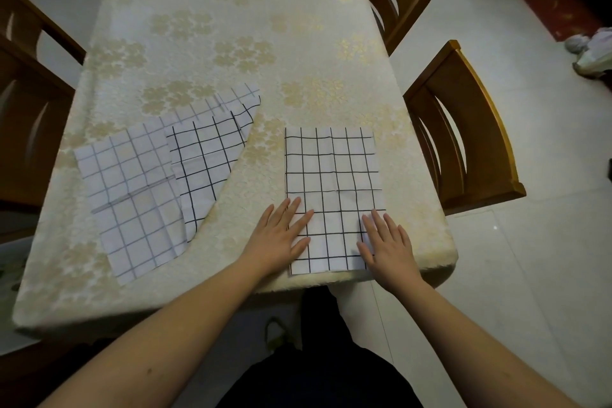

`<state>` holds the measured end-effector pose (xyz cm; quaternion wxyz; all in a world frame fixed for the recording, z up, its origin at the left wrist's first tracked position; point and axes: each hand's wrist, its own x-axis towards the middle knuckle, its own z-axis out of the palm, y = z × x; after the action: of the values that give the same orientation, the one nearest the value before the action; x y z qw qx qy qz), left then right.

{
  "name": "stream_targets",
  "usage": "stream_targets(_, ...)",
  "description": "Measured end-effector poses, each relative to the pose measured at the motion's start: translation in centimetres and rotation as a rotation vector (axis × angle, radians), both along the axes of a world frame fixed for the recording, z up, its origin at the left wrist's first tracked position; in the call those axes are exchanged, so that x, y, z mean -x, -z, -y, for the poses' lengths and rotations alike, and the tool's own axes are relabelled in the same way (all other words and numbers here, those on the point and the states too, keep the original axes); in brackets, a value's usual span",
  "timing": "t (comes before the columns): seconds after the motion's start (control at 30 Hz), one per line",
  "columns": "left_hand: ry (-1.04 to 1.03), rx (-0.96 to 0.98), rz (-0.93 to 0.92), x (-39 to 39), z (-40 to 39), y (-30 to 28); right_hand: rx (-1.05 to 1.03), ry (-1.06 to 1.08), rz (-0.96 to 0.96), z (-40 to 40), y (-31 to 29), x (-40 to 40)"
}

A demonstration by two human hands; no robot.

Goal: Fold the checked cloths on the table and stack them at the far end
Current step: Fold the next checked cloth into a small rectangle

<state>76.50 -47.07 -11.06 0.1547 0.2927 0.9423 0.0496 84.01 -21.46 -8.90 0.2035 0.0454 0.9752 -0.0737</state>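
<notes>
Hands lie flat, fingers straight, gripping nothing: left hand [281, 235] at 9 o'clock and right hand [385, 243] at 3 o'clock on the near end of the folded checked cloth [332, 175]. Its long axis runs toward 12 o'clock up the counter [231, 26]. Unfolded checked cloths [149, 182] lie at 10 o'clock, nearer the left. No writing is visible.

Both bare forearms reach forward from the bottom corners and converge slightly toward each other. The left hand [281, 235] lies palm down, fingers straight and a little spread, pointing up and to the right, thumb out to the side. The right hand [387, 247] is also flat and palm down, fingers straight and angled up and to the left, thumb spread inward. The two hands are near each other but apart, at about the same height.
</notes>
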Motion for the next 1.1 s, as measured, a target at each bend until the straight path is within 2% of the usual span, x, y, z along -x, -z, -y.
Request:
stream_targets(0.17,-0.052,-0.06,-0.05,-0.3,1.6,0.3,-0.014,-0.01,0.016,-0.2,0.2,-1.0)
stream_targets(0.4,-0.011,0.027,0.015,-0.4,2.7,0.2,-0.008,-0.031,0.006,-0.5,0.0,-1.1)
stream_targets(0.53,-0.025,-0.033,-0.059,-0.5,2.0,-0.6,-0.002,-0.061,-0.011,-0.1,0.0,-1.5)
stream_targets(0.73,0.26,-0.174,-0.115,-3.7,1.8,0.5,0.04,-0.071,-0.035,1.0,-0.4,-2.4)
stream_targets(0.9,0.296,-0.158,-0.126,-5.8,3.3,1.3,0.067,-0.089,-0.114,1.8,-0.7,-3.3)
stream_targets(1.1,0.351,-0.117,-0.162,-5.9,4.0,1.0,0.075,-0.23,-0.116,3.0,-0.2,-4.5)
